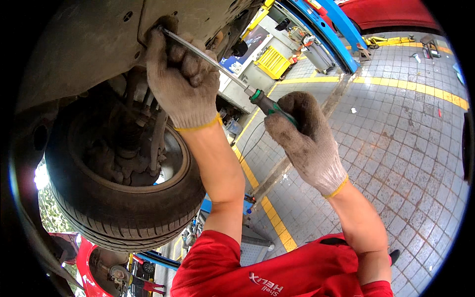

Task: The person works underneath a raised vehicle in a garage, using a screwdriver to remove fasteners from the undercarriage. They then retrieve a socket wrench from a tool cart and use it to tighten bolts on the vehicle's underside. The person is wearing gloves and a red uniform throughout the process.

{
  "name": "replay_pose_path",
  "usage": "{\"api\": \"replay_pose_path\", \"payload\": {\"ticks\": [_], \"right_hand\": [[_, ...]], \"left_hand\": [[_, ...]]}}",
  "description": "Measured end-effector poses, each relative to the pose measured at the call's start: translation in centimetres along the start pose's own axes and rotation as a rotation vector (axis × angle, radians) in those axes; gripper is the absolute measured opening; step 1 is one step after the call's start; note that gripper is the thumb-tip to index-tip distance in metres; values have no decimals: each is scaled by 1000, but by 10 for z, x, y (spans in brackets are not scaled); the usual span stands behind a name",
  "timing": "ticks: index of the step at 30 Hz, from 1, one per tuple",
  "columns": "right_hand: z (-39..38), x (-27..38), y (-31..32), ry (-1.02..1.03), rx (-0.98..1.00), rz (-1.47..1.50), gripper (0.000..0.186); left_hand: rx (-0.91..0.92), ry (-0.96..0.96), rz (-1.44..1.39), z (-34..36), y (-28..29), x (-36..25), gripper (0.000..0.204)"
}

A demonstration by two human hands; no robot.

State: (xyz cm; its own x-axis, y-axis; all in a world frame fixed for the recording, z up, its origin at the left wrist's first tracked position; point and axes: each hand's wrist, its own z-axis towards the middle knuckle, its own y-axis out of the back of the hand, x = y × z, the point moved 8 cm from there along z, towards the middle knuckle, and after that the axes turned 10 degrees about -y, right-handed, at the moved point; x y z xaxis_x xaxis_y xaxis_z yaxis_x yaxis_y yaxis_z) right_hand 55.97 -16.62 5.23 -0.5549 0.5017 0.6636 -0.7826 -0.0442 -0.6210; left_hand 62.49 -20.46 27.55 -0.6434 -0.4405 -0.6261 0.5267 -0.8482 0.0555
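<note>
Right hand (pixel 313 141) clasps screwdriver (pixel 266 104); left (pixel 180 84) seemingly touches shaft (pixel 208 58).

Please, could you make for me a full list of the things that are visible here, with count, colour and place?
Screwdriver: one, dark-and-green handle, silver shaft, slanting up to the car's underside
Car underside: one, grey-brown, upper left
Tyre: one, black, left
Yellow box: one, yellow, upper middle
Beams: at least two, blue, upper right
Red cars: two, red, top right and lower left
Floor: one, grey tiles, right
Floor lines: several, yellow, middle and right
Small background items: uncounted, mixed colours, too small to identify
Shirt: one, red, bottom
Left hand: one, dirty beige glove, at the shaft's tip
Right hand: one, matching glove, around the handle
</note>
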Motion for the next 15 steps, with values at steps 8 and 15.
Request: {"api": "replay_pose_path", "payload": {"ticks": [8,15], "right_hand": [[8,4,-9,-314,410,225,40],[0,-9,-19,-590,694,473,51]], "left_hand": [[-6,30,-90,-2,-5,4,31],[-18,-44,79,-27,-9,17,23]]}}
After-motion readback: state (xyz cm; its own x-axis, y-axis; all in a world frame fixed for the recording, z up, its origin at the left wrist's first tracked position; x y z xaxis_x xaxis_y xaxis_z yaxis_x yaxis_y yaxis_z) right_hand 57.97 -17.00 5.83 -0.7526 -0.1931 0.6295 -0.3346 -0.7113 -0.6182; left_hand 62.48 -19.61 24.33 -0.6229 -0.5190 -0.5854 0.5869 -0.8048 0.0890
